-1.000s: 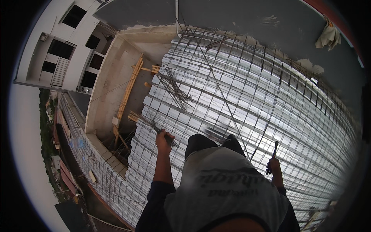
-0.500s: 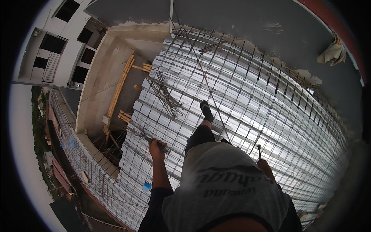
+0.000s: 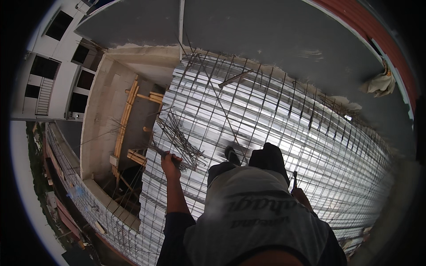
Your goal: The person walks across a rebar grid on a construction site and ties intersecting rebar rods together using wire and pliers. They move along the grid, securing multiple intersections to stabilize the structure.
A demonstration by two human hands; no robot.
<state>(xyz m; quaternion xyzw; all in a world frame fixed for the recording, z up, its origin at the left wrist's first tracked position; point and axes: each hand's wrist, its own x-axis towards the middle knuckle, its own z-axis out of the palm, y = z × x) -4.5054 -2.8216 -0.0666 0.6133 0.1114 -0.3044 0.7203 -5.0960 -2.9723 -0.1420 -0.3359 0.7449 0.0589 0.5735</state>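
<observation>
My left hand (image 3: pixel 171 166) is closed round a bundle of thin dark tie wire (image 3: pixel 157 150), whose loose ends stick out on both sides of the fist. Below and ahead of it, a heap of cut steel bars (image 3: pixel 181 138) lies on the rebar mesh (image 3: pixel 248 117). My right hand (image 3: pixel 301 197), partly hidden by my body, grips a slim dark hand tool (image 3: pixel 295 178) pointing forward; its exact kind is not clear. Under the mesh runs ribbed, shiny metal decking (image 3: pixel 270 128). One foot shows on the mesh, and the other leg's knee is raised.
To the left, the decking ends at an open drop with bamboo poles (image 3: pixel 125 124) and a concrete wall (image 3: pixel 95 111). A grey wall (image 3: pixel 248 31) closes off the far side. Bars stick up along its foot. A cloth (image 3: pixel 380 84) hangs there at right.
I have stepped forward, the other knee now raised. The heap of cut bars and the far wall's foot sit lower in view. My left hand still holds the wire, the right its tool.
</observation>
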